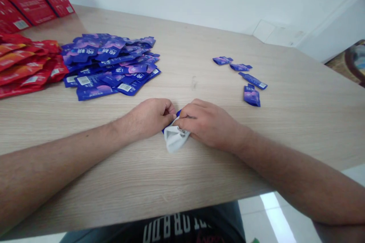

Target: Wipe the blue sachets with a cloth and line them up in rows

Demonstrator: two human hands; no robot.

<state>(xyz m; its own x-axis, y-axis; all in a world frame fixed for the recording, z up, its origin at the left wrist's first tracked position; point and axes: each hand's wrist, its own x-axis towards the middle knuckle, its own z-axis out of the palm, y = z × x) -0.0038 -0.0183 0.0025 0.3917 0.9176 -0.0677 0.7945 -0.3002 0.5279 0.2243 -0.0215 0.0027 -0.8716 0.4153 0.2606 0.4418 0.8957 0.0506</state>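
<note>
Got the left hand (154,118) pinched pretty much closed, thumb against index, at the edge of what looks like a blue sachet (178,113). Got the right hand (212,123) curled shut over the upper part of a crumpled white cloth (175,142). Can't tell how the hidden fingertips sit, or exactly where cloth ends and sachet starts. Both right between the hands, near the middle of the wooden tabletop (128,190). Should feel light and floppy, probably a bit slick on the foil-like sachet, not really fragile. Would grab the sachet by its flat edge and bunch the cloth from the top. Moving outward, for the count: one cloth, one sachet in hand, four small blue sachets (251,95) in a loose line off to the right, then a heap of blue pouches (111,64) back left, too overlapped to count. Same with the red pouches (31,64) beside it. Behind those, red cartons (31,2), looks like three, cut off by the view.
</note>
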